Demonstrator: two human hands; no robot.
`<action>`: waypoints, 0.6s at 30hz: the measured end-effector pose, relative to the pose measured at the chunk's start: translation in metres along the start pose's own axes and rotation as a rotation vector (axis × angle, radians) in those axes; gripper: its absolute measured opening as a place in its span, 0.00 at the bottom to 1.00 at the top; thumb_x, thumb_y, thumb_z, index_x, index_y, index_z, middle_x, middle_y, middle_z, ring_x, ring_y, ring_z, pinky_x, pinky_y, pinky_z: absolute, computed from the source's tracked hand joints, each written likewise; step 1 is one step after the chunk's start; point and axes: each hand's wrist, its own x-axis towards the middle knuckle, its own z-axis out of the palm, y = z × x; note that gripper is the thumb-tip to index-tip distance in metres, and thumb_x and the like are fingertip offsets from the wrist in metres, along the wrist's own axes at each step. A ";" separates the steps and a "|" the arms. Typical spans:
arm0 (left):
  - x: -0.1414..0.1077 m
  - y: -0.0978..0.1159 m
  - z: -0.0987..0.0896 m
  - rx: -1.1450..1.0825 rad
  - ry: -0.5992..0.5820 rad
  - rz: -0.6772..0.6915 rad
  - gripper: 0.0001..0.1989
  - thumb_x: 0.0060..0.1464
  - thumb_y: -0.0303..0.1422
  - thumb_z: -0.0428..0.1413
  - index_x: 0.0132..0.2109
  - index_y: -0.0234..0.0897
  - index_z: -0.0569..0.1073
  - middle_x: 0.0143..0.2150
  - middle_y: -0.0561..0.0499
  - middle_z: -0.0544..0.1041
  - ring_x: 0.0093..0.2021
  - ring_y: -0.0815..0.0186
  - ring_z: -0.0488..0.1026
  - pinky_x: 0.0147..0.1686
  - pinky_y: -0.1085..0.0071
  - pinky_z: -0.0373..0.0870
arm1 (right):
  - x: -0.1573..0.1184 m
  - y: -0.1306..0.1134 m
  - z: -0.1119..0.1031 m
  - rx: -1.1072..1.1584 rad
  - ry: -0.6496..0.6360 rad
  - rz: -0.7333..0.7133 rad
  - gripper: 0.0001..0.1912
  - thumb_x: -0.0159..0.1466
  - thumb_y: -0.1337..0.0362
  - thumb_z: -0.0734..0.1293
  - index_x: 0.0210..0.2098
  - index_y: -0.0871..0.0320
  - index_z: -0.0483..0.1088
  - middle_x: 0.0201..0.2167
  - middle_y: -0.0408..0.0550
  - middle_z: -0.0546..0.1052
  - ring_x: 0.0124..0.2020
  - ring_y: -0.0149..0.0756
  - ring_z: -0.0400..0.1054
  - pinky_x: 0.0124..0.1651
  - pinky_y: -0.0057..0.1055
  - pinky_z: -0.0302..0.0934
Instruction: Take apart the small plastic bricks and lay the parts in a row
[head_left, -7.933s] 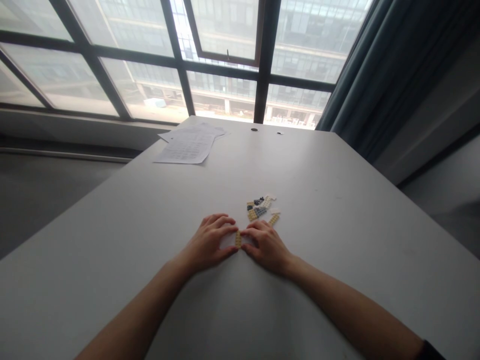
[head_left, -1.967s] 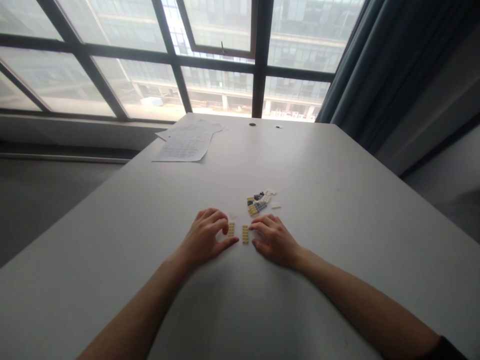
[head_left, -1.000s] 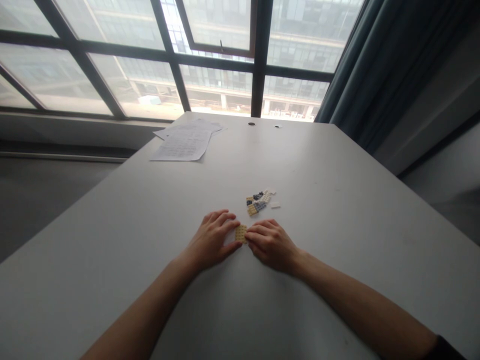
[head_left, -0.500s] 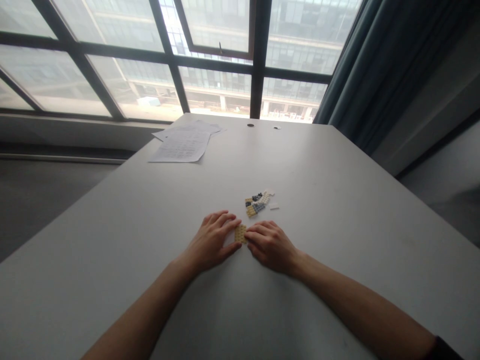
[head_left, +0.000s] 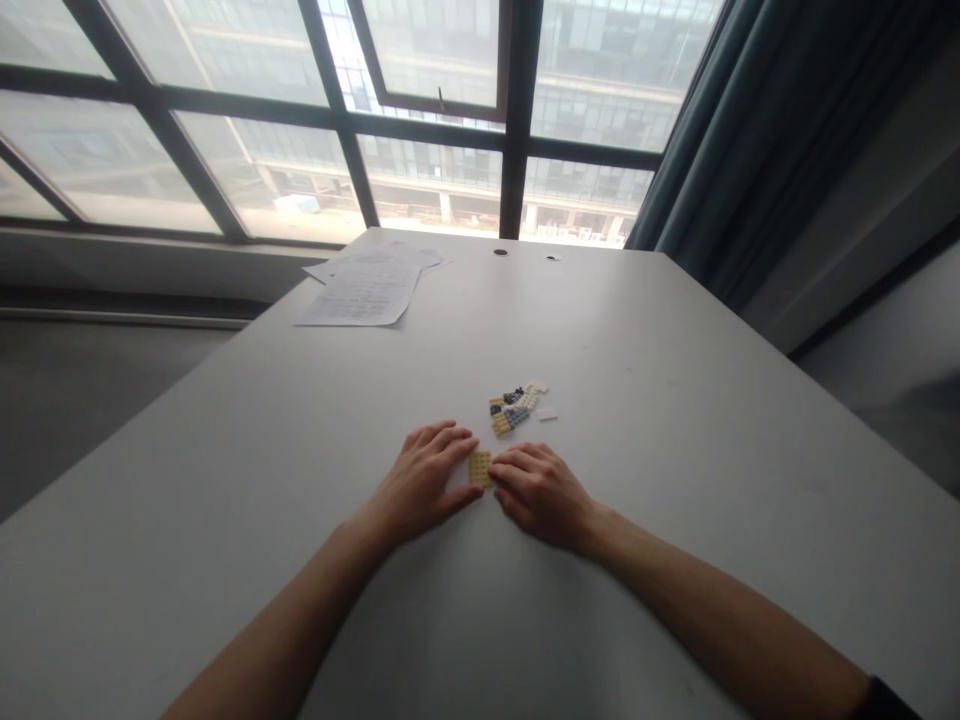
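Observation:
A small tan studded toy-brick plate (head_left: 480,468) lies on the white table between my hands. My left hand (head_left: 426,478) is on its left, open, with fingers stretched out. The thumb is at the plate's near edge, and the forefinger points past the far left corner. My right hand (head_left: 541,490) is closed, its bunched fingertips on the plate's right edge. Just beyond the hands is a cluster of toy bricks: a yellow brick (head_left: 501,425), a grey brick (head_left: 517,415), a dark brick (head_left: 513,397) and white bricks (head_left: 531,398). A flat white piece (head_left: 547,415) lies apart on the right.
Printed sheets of paper (head_left: 364,290) lie overlapping at the table's far left. Two round holes, one a dark hole (head_left: 500,252), sit near the far edge of the table (head_left: 637,400). Beyond are windows and a dark blue curtain (head_left: 720,140).
My left forefinger has drawn slightly back from the plate's far edge. The plate appears turned a little straighter. My right hand stays at its right edge.

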 end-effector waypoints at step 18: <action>0.000 -0.001 0.001 -0.042 0.013 0.008 0.25 0.52 0.46 0.57 0.54 0.41 0.69 0.55 0.44 0.71 0.60 0.52 0.61 0.57 0.53 0.57 | 0.000 0.003 0.000 0.016 0.036 0.044 0.12 0.62 0.66 0.64 0.46 0.57 0.70 0.44 0.51 0.75 0.46 0.41 0.65 0.52 0.40 0.57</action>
